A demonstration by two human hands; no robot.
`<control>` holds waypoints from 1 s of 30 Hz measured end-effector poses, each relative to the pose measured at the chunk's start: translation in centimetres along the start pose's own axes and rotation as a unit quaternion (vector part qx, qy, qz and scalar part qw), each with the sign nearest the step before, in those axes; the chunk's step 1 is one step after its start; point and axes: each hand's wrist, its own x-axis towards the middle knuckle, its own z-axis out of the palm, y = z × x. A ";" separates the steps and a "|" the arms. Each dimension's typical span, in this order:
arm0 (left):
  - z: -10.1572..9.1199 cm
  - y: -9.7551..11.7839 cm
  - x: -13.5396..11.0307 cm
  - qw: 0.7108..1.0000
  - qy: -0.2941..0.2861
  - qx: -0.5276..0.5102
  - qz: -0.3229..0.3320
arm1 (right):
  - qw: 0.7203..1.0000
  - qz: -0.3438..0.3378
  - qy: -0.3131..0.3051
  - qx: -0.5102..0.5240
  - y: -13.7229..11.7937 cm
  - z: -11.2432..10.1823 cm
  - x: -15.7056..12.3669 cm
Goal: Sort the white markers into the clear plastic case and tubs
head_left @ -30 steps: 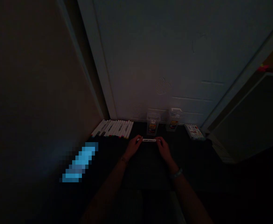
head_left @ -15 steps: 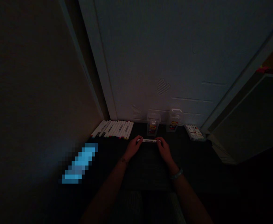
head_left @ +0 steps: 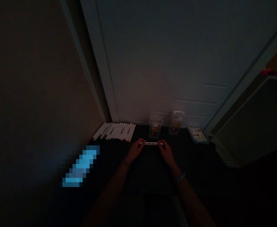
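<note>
The scene is very dim. A white marker pen (head_left: 151,143) lies level between my hands, just above a dark surface. My left hand (head_left: 135,150) pinches its left end and my right hand (head_left: 166,152) pinches its right end; a pale band is on my right wrist. A row of several white markers (head_left: 116,131) lies side by side to the left of my hands, by the wall. Two clear plastic containers stand behind the held marker, one (head_left: 155,126) just beyond it and one (head_left: 176,122) further right.
A flat pack of markers (head_left: 197,134) lies at the right near a door frame. A pale door (head_left: 167,56) rises behind everything, a wall (head_left: 34,94) closes the left side. A blurred blue glowing patch (head_left: 81,165) sits at lower left.
The marker and both hands have shifted very slightly; the view has tipped a little. My grip on both ends is the same.
</note>
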 end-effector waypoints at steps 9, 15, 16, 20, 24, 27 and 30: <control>0.2 -0.1 0.2 0.999 0.009 -0.033 0.007 | 0.999 0.028 0.009 0.035 0.2 -0.1 0.2; 0.0 0.0 0.1 0.999 0.009 -0.035 0.006 | 0.997 0.051 0.035 0.048 0.6 -0.1 0.2; 0.0 0.0 0.1 0.999 0.010 -0.036 0.008 | 0.997 0.051 0.036 0.047 0.6 -0.1 0.2; 0.1 0.0 0.1 0.999 0.012 -0.038 0.001 | 0.998 0.044 0.037 0.037 0.6 -0.2 0.2; 0.0 0.2 0.1 0.999 0.013 -0.034 -0.007 | 0.997 0.041 0.051 0.036 0.7 -0.2 0.2; -0.1 0.6 0.1 0.999 0.020 -0.036 -0.006 | 0.997 0.049 0.040 0.039 0.7 -0.2 0.3; -0.2 0.8 0.0 0.998 0.042 -0.051 -0.010 | 0.999 0.037 0.023 0.029 0.5 -0.1 0.2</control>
